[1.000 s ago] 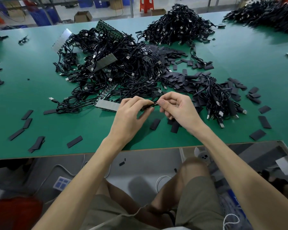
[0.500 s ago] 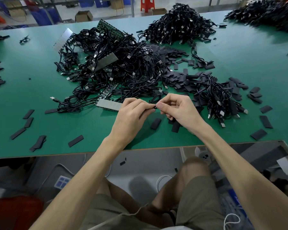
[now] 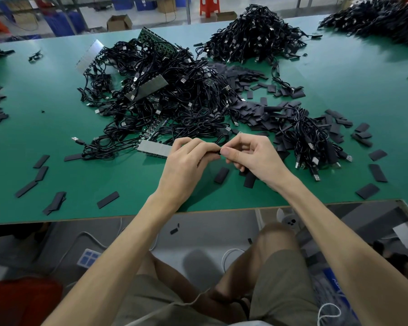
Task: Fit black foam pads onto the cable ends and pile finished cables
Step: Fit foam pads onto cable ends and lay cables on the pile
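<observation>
left hand (image 3: 186, 165), right hand (image 3: 254, 158), pinching cable end (image 3: 218, 151)

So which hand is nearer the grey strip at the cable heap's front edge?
Left. The left hand sits just beside the grey strip; the right hand lies beyond the left one.

The tabletop (image 3: 351, 95) is showing a plain teal-green, edged in tan at its near side. The cables (image 3: 174, 102) are showing black with silvery plugs (image 3: 316, 177), and the foam pads (image 3: 221, 175) are lying matte black to charcoal. A circuit board (image 3: 154, 40) is peeking out dark green. Behind, crates (image 3: 59, 24) are showing blue and a stool (image 3: 209, 5) orange-red; the person's shorts (image 3: 280, 290) are reading olive-khaki.
</observation>
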